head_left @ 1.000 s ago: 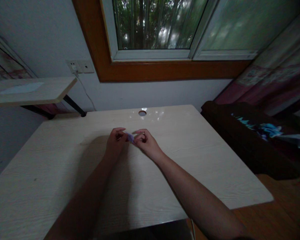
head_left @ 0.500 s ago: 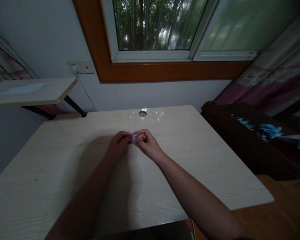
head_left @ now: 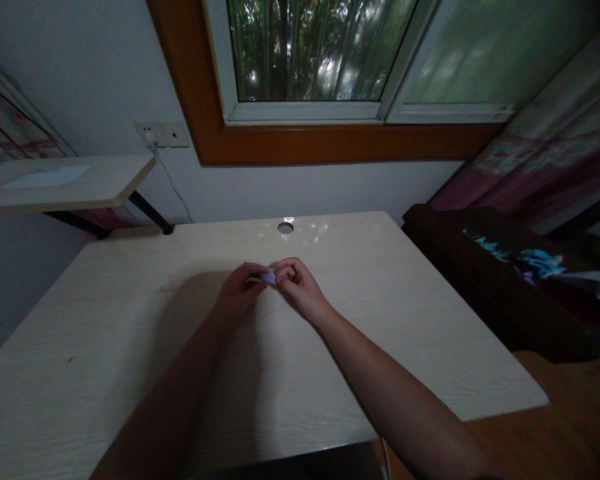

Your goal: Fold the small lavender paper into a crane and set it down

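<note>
Over the last second I watch my two hands draw closer. The left hand [head_left: 240,293] and right hand [head_left: 296,285] now meet fingertip to fingertip, and less of the small pale purple piece [head_left: 269,277] shows. I judge the work has gone to finer pinching. Each grip is pressed together on the piece, low over the surface [head_left: 130,320]; I cannot tell whether it touches.

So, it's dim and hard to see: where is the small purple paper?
Head view, centre of the table: the small purple paper is pinched between the left hand and right hand, just nearer than the round cable hole.
</note>
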Motion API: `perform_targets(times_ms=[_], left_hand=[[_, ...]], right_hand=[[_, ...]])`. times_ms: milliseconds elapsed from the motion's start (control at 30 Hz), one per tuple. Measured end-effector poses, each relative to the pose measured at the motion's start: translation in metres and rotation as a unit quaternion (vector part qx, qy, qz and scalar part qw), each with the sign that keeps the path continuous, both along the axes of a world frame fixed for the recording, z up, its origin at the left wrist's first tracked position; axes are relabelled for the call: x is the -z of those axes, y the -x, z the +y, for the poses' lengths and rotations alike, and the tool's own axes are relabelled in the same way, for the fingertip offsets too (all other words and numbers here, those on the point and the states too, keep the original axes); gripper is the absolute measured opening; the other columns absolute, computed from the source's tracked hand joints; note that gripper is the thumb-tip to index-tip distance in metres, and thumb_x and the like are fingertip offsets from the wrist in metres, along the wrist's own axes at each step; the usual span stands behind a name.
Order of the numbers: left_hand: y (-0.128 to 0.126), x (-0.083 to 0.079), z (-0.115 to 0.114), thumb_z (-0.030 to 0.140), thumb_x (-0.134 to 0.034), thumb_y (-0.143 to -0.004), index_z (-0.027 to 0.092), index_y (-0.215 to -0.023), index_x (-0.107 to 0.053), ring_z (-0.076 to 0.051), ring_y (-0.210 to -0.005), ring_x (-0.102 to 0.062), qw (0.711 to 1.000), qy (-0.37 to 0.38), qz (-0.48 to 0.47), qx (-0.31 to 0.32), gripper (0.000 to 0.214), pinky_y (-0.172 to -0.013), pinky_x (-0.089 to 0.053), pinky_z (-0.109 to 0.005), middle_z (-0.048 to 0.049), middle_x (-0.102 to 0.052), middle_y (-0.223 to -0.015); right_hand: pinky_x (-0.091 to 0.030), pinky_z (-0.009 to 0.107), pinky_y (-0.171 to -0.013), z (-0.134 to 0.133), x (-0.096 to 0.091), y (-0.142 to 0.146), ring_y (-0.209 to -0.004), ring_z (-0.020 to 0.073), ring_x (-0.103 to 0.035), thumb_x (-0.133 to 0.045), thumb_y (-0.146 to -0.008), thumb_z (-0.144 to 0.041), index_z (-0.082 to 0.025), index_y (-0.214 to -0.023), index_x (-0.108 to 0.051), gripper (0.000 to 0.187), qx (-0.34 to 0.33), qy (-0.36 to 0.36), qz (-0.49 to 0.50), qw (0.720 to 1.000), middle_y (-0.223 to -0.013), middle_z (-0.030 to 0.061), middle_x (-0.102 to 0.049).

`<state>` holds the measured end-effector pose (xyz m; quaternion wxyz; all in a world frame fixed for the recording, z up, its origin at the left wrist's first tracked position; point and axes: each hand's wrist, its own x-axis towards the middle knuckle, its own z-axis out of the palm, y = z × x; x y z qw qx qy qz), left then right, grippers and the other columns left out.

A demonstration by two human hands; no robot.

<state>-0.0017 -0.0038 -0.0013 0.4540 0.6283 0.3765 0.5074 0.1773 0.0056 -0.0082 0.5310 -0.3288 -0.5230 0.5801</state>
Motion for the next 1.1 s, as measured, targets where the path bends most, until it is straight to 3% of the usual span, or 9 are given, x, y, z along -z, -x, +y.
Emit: perform_targets(times_ms=[267,567,833,1100], left_hand=[[0.0015,0.0024,0.0007,0.024,-0.072,-0.08,0.021,-0.103,-0.067,-0.017,-0.092,-0.064,1.0,0.01,-0.018,0.0,0.025,-0.082,-0.052,-0.03,-0.0056,-0.065,-0.103],[0.0004,-0.0056,-0.0019,0.026,-0.071,-0.082,0.02,-0.101,-0.068,-0.017,-0.089,-0.065,1.0,0.016,-0.022,0.013,0.02,-0.083,-0.052,-0.031,-0.0058,-0.068,-0.097],[-0.0002,0.0,-0.0001,0.032,-0.077,-0.076,0.019,-0.095,-0.071,-0.019,-0.088,-0.068,0.999,0.015,-0.028,-0.002,0.023,-0.078,-0.057,-0.032,-0.0077,-0.071,-0.098],[-0.0006,-0.0004,0.0037,0.033,-0.077,-0.076,0.018,-0.087,-0.071,-0.014,-0.07,-0.067,0.998,0.013,-0.032,-0.056,0.019,-0.07,-0.058,-0.03,-0.0034,-0.072,-0.081]], right_hand=[[-0.042,0.029,-0.069,-0.0009,-0.001,-0.0009,-0.069,0.0136,-0.055,-0.068,-0.075,-0.022,-0.024,-0.1,-0.057,0.027,-0.009,0.004,0.015,1.0,-0.074,-0.0041,-0.059],[-0.042,0.029,-0.071,-0.0009,-0.0021,-0.0012,-0.069,0.0138,-0.056,-0.068,-0.074,-0.021,-0.023,-0.099,-0.058,0.028,-0.018,0.004,0.025,1.0,-0.072,-0.0046,-0.059],[-0.044,0.03,-0.07,-0.0017,-0.0059,-0.0025,-0.069,0.0143,-0.055,-0.07,-0.076,-0.031,-0.023,-0.097,-0.06,0.024,0.006,-0.002,0.005,1.0,-0.072,-0.003,-0.057],[-0.044,0.029,-0.07,-0.0041,-0.0052,-0.0021,-0.073,0.0145,-0.057,-0.069,-0.082,-0.036,-0.022,-0.092,-0.066,0.017,-0.002,-0.021,-0.032,0.999,-0.079,0.0007,-0.063]])
